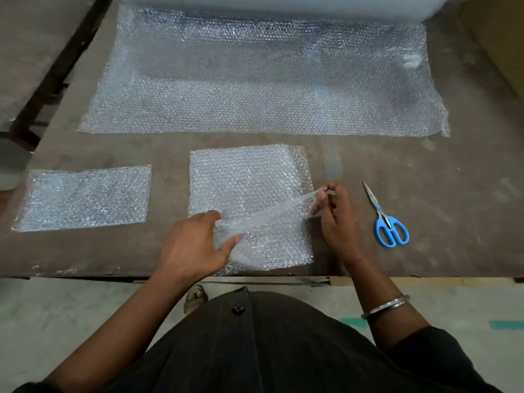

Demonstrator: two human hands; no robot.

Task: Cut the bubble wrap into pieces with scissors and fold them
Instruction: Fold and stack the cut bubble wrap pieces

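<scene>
A cut piece of bubble wrap (243, 180) lies on the brown table near the front edge. My right hand (337, 219) pinches its right edge and lifts it off the table. My left hand (192, 245) holds the lower left part of the same piece between thumb and fingers. A folded piece of bubble wrap (85, 197) lies flat to the left. The blue-handled scissors (388, 222) lie shut on the table to the right of my right hand, untouched. A wide sheet of bubble wrap (263, 78) stretches from the roll (283, 4) at the back.
The table's front edge (113, 275) runs just below my hands. A bench or frame (48, 66) stands at the far left and a cardboard box (502, 38) at the far right. Bare table (467, 180) shows right of the scissors.
</scene>
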